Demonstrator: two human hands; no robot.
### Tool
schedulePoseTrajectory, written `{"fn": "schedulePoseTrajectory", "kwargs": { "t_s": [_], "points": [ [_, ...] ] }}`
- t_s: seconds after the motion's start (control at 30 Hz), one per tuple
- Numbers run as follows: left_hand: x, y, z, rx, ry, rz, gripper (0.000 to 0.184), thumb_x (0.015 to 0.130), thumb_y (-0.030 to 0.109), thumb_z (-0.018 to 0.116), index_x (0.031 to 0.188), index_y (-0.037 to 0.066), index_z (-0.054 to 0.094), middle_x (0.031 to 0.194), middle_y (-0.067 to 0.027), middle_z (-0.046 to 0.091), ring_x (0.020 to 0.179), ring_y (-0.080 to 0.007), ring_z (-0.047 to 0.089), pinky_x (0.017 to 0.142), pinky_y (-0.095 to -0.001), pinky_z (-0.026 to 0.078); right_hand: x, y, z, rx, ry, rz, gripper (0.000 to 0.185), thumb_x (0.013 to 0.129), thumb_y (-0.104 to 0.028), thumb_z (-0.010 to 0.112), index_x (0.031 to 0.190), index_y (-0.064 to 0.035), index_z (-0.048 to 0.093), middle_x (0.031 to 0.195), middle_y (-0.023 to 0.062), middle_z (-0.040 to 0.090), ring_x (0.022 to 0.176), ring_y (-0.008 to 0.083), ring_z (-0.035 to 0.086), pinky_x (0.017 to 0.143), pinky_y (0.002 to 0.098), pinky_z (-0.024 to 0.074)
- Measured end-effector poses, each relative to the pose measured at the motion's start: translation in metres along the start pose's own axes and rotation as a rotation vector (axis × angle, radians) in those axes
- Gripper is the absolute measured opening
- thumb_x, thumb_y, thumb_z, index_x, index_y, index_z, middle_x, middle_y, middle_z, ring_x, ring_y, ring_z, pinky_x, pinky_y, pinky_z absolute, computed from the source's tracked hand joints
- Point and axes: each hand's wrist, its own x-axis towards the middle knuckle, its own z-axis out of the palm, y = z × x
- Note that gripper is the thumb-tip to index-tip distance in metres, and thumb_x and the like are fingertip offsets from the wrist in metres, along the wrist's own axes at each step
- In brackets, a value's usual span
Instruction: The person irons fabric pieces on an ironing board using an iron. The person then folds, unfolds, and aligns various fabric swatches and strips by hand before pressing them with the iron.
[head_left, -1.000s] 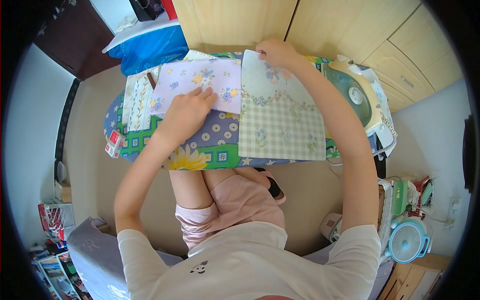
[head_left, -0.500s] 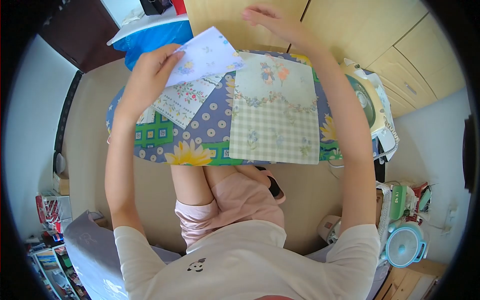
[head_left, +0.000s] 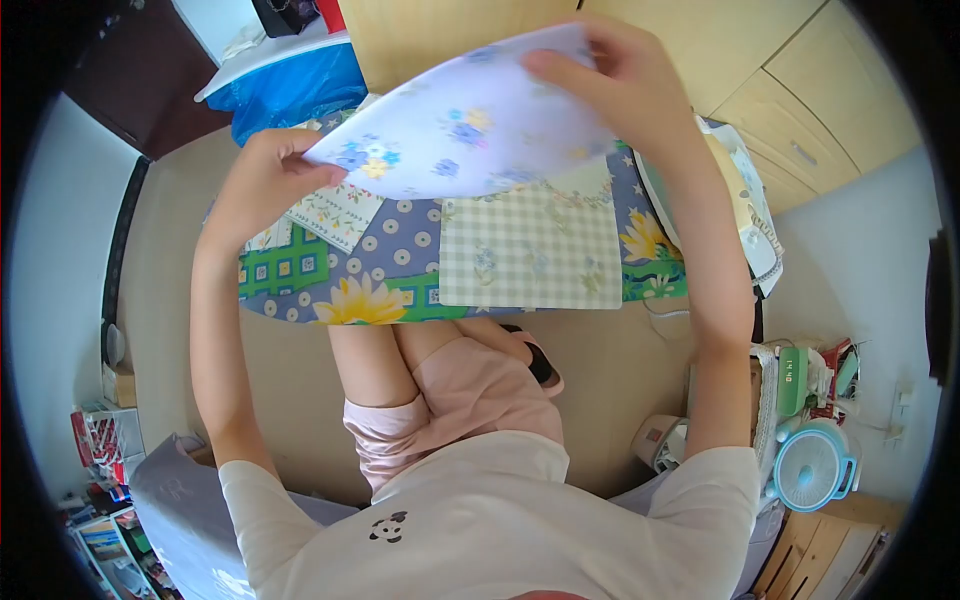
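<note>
My left hand (head_left: 275, 180) pinches the left corner of a thin white sheet (head_left: 450, 130) printed with blue and yellow flowers. At the far right corner my right hand (head_left: 625, 85) is closed on the same sheet, thumb on top. Spread between both hands, the sheet is held up over the board and curves along its lower edge. Under it lies a pale green checked piece (head_left: 530, 255), its upper part covered. A folded white piece with small red flowers (head_left: 340, 215) rests below my left hand. Whether these are cloth or paper I cannot tell.
The board's patterned cover (head_left: 395, 245) is blue and green with yellow flowers. At its right end stands a cream appliance (head_left: 738, 185), partly behind my right arm. A blue plastic bag (head_left: 295, 95) is at back left, wooden cabinets (head_left: 720, 50) behind, a small blue fan (head_left: 812, 466) lower right.
My right hand came down from beyond the board and took hold of the floral sheet's far corner. The sheet, earlier folded in my left hand, is now opened out between both hands.
</note>
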Motion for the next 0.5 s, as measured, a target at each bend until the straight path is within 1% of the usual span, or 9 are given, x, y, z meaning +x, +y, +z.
{"fn": "schedulePoseTrajectory", "kwargs": {
  "t_s": [0.03,0.1,0.13,0.2,0.27,0.37,0.43,0.47,0.5],
  "points": [
    [-0.002,0.000,0.000,-0.001,-0.001,0.002,0.015,0.083,0.007,0.064,0.092,-0.005,0.065,0.079,-0.0054,0.063,0.072,-0.0085,0.059,0.069,-0.0221,0.048,-0.013,0.001,-0.005,-0.002,0.001,0.001,0.030,0.084,-0.022,0.067,0.107,-0.0042,0.062,0.089,0.0020,0.065,0.078,0.0088,0.060,0.070,0.0242,0.0478],
    [-0.005,-0.001,0.001,-0.331,-0.113,-0.006,0.017,0.083,0.011,0.065,0.095,-0.001,0.066,0.083,-0.0043,0.064,0.075,-0.0097,0.062,0.071,-0.0227,0.050,-0.042,0.005,-0.011,0.223,0.152,0.141,0.032,0.082,-0.021,0.068,0.107,-0.0004,0.062,0.095,0.0074,0.067,0.080,0.0144,0.064,0.067,0.0262,0.0505],
    [-0.003,0.001,0.007,-0.336,-0.117,-0.008,0.017,0.083,0.011,0.065,0.095,-0.001,0.066,0.083,-0.0043,0.064,0.075,-0.0097,0.062,0.071,-0.0227,0.050,-0.052,0.013,-0.011,0.222,0.151,0.147,0.032,0.082,-0.021,0.068,0.107,-0.0004,0.062,0.095,0.0074,0.067,0.080,0.0144,0.064,0.067,0.0262,0.0505],
    [0.005,0.010,0.024,-0.655,-0.087,-0.114,0.016,0.083,0.015,0.066,0.094,0.002,0.065,0.087,-0.0046,0.065,0.074,-0.0107,0.063,0.069,-0.0245,0.052,-0.073,0.037,-0.003,0.484,0.191,0.325,0.031,0.083,-0.015,0.067,0.109,0.0009,0.060,0.091,0.0095,0.068,0.073,0.0124,0.065,0.062,0.0237,0.0503],
    [0.019,-0.001,0.051,-0.655,-0.135,-0.277,0.020,0.084,0.018,0.065,0.096,0.003,0.058,0.088,-0.0044,0.065,0.071,-0.0111,0.063,0.063,-0.0223,0.052,-0.092,0.072,0.015,0.438,0.211,0.377,0.038,0.082,-0.014,0.067,0.116,0.0001,0.055,0.090,0.0096,0.067,0.070,0.0115,0.064,0.061,0.0235,0.0500],
    [0.026,-0.020,0.094,-0.632,-0.184,-0.366,0.020,0.085,0.017,0.063,0.098,0.005,0.053,0.086,-0.0058,0.065,0.072,-0.0118,0.063,0.059,-0.0239,0.052,-0.119,0.098,0.030,0.332,0.220,0.509,0.054,0.081,-0.011,0.068,0.128,-0.0016,0.044,0.089,0.0089,0.064,0.064,0.0094,0.060,0.057,0.0225,0.0484],
    [0.021,-0.022,0.113,-0.570,-0.155,-0.375,0.031,0.086,0.014,0.062,0.113,0.005,0.048,0.083,-0.0062,0.064,0.073,-0.0122,0.063,0.058,-0.0245,0.052,-0.135,0.092,0.032,0.271,0.211,0.593,0.063,0.080,-0.009,0.069,0.134,-0.0025,0.037,0.088,0.0082,0.063,0.061,0.0082,0.058,0.055,0.0216,0.0473],
    [0.019,-0.019,0.115,-0.574,-0.138,-0.363,0.043,0.086,0.010,0.061,0.124,0.007,0.041,0.081,-0.0067,0.064,0.072,-0.0116,0.063,0.057,-0.0239,0.051,-0.142,0.079,0.031,0.358,0.255,0.601,0.070,0.078,-0.008,0.070,0.137,-0.0039,0.033,0.087,0.0070,0.061,0.058,0.0070,0.056,0.053,0.0208,0.0458],
    [0.017,-0.016,0.114,-0.574,-0.147,-0.366,0.043,0.086,0.010,0.061,0.124,0.007,0.041,0.081,-0.0067,0.064,0.072,-0.0116,0.063,0.057,-0.0239,0.051,-0.149,0.070,0.031,0.445,0.299,0.609,0.076,0.077,-0.006,0.071,0.140,-0.0053,0.028,0.087,0.0058,0.059,0.056,0.0059,0.053,0.052,0.0199,0.0442]
  ]
}}
